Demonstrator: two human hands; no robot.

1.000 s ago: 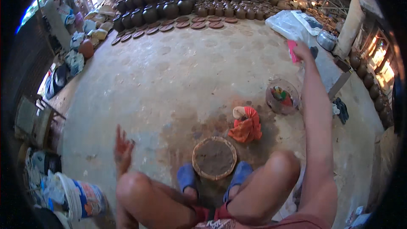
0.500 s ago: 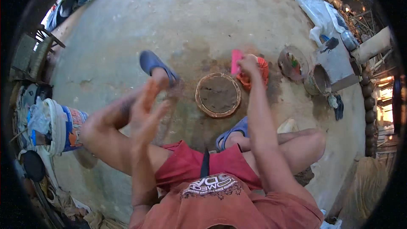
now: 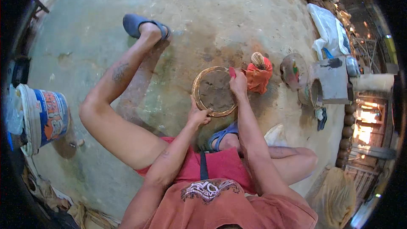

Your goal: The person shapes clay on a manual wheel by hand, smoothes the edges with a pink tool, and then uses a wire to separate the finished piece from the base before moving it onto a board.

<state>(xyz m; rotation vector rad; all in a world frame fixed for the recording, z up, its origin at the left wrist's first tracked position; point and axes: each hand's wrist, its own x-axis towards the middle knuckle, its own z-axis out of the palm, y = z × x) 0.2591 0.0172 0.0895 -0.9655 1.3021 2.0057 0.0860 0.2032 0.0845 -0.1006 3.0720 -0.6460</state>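
Observation:
In front of me on the floor is a round mould [image 3: 210, 89] with a light rim, filled with grey-brown clay. My left hand [image 3: 199, 112] grips its lower-left rim. My right hand [image 3: 238, 81] is closed on a pink flat tool [image 3: 232, 71] at the upper-right rim, mostly hidden by my fingers; whether it touches the clay I cannot tell. Just right of the mould lies an orange cloth [image 3: 259, 79] with a pale, rounded object [image 3: 258, 59] on top.
Right are a basin [image 3: 290, 70], grey block [image 3: 328, 82], plastic sheeting [image 3: 320, 32] and stacked pots [image 3: 346, 131]. A white bucket [image 3: 48, 116] stands left. My legs [image 3: 118, 85] surround the near floor, blue sandals [image 3: 135, 25] on my feet.
I have shifted to sitting cross-legged, left leg stretched out. The pink tool came down from the upper right to the mould's rim. My left hand moved from the air onto the rim.

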